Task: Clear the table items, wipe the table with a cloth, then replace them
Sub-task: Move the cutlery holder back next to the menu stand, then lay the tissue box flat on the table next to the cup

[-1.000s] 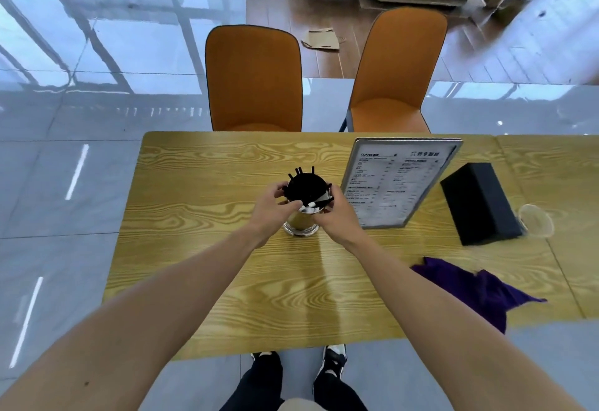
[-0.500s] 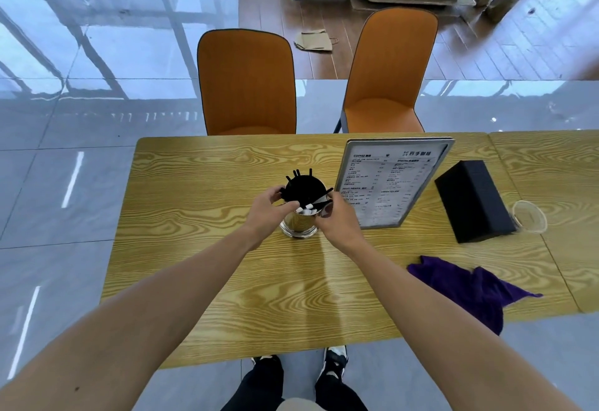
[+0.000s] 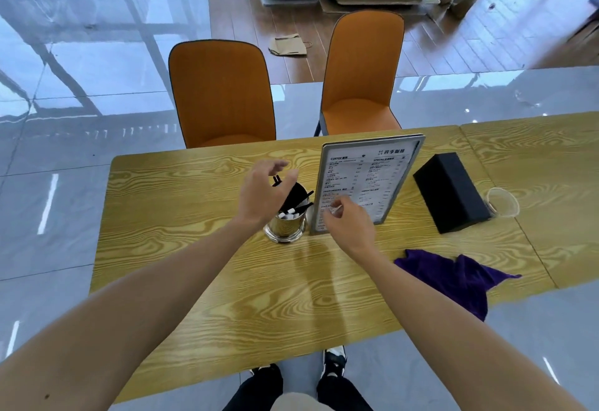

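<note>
A shiny metal cup [image 3: 285,227] filled with black sticks is seen standing upright on the wooden worktop [image 3: 194,216], just left of the upright menu stand [image 3: 366,180]. The left hand [image 3: 264,195] is held above the cup, fingers [image 3: 275,167] spread loosely and nothing gripped. The right hand [image 3: 348,224] is held in front of the menu stand's lower edge, fingers curled partly inward, with nothing seen held. A black box [image 3: 450,190] is placed right of the menu, a clear plastic cup [image 3: 502,203] just beside it. A purple cloth [image 3: 453,277] is draped over the worktop's near edge.
</note>
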Demonstrator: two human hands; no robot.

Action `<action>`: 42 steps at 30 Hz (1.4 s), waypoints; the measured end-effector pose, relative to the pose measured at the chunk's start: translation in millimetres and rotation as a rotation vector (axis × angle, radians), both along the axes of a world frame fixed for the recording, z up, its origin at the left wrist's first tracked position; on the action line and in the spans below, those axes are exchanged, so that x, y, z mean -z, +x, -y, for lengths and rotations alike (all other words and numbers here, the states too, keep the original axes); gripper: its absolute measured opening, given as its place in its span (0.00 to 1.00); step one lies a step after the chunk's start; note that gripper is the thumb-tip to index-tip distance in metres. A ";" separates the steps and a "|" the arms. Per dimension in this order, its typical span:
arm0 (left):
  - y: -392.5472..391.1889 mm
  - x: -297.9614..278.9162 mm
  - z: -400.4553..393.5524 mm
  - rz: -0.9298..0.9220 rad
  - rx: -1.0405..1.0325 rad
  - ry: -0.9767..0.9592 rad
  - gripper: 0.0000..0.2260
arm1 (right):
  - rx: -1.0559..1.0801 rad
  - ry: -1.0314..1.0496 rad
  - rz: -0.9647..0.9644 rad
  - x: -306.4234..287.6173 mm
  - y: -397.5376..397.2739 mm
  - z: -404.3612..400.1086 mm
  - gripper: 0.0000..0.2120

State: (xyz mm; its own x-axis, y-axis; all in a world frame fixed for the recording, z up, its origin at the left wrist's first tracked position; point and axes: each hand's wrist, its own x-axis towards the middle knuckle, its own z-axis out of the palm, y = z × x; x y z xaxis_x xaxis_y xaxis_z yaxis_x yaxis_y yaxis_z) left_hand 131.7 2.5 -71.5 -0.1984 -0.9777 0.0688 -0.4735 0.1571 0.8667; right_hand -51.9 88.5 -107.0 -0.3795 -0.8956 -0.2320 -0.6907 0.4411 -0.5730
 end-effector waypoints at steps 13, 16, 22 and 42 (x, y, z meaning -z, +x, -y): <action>-165.9 -14.4 -22.1 0.342 0.713 0.180 0.34 | 0.200 -0.093 -0.079 -29.2 -150.8 -36.1 0.21; -217.2 -14.0 -26.4 0.362 0.722 0.197 0.35 | 0.230 -0.097 -0.059 -27.7 -200.3 -41.5 0.26; -324.4 -0.6 -23.5 0.372 0.626 0.095 0.35 | 0.220 -0.073 0.051 -15.5 -297.2 -45.8 0.33; -467.9 74.9 16.3 0.449 0.403 0.287 0.44 | 0.223 0.149 0.520 51.1 -416.5 -37.0 0.20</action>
State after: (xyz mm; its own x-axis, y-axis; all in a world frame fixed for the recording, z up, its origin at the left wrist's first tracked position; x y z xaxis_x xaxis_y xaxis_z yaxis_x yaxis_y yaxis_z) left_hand -336.2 -13.8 -146.5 -0.5007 -0.7884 -0.3573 -0.7504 0.1897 0.6331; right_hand -468.5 125.5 -158.1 -0.3575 -0.7508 -0.5554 -0.2171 0.6453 -0.7325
